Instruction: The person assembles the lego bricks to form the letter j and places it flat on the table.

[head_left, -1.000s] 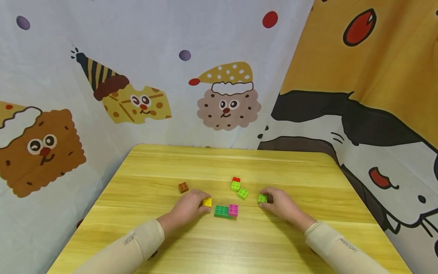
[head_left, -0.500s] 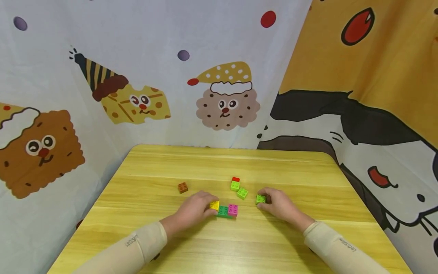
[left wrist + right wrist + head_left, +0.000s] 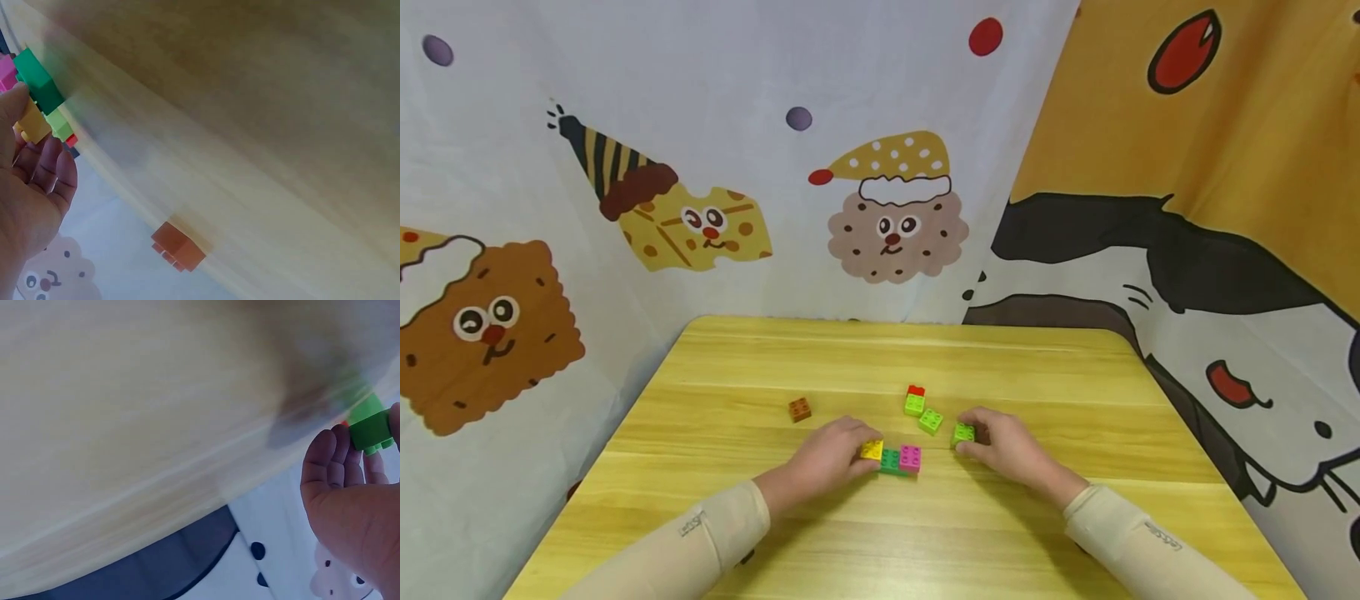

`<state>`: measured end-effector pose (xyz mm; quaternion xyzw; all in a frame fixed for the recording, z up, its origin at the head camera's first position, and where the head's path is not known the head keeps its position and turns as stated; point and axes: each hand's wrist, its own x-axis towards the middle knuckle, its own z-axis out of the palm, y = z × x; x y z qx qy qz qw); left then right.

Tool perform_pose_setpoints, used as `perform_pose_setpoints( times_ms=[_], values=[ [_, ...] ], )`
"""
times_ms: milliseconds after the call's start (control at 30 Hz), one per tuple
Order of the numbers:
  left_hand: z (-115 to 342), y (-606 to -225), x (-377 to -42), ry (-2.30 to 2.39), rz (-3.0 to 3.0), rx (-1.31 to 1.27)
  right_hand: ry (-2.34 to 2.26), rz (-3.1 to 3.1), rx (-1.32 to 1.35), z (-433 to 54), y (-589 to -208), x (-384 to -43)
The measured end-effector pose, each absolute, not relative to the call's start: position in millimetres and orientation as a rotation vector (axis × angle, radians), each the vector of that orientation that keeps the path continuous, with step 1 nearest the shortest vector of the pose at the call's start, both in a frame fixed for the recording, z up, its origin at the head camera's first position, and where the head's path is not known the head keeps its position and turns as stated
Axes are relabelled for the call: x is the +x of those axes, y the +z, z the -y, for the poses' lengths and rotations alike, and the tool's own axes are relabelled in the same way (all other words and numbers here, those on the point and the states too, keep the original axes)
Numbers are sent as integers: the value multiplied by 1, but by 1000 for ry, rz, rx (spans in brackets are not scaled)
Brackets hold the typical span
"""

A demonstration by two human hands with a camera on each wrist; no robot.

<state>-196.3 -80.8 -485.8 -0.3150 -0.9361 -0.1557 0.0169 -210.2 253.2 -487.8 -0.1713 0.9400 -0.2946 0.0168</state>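
My left hand (image 3: 827,457) pinches a yellow toy brick (image 3: 872,450) between thumb and fingers. That brick sits at the left end of a longer dark green brick (image 3: 891,461), whose right end carries a pink brick (image 3: 911,457). In the left wrist view the yellow brick (image 3: 35,123) touches the green one (image 3: 39,81); whether its studs are fully pressed in, I cannot tell. To the right, my right hand (image 3: 1011,446) grips a light green brick (image 3: 963,434) by its sides, at or just above the tabletop. The right wrist view shows this brick (image 3: 372,429) between thumb and fingertips.
Behind the green brick lies a loose lime brick (image 3: 931,421). Beside it, another lime brick (image 3: 914,405) stands against a red brick (image 3: 916,391). A brown brick (image 3: 800,409) lies at the left on the wooden table (image 3: 925,533). A printed curtain (image 3: 737,83) hangs behind.
My left hand has moved right, bringing the yellow brick onto the green brick's left end. My right hand has shifted slightly left with its light green brick.
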Motion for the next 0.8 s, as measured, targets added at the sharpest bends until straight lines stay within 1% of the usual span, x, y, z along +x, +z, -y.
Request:
perform_pose_setpoints(
  times_ms=[200,467,600,800],
  values=[
    [79,-484,-199,-509,2943,-981,-1015,-2875,-622,-237,-477,-202],
    [74,-478,-203,-501,2920,-1062,-1042,-2864,-868,-208,-462,-186],
    [75,-478,-203,-466,2887,-1095,-1006,-2856,-955,-196,-462,-183],
    [76,-483,-203,-473,2877,-1094,-942,-2864,-971,-187,-468,-182]
  ],
)
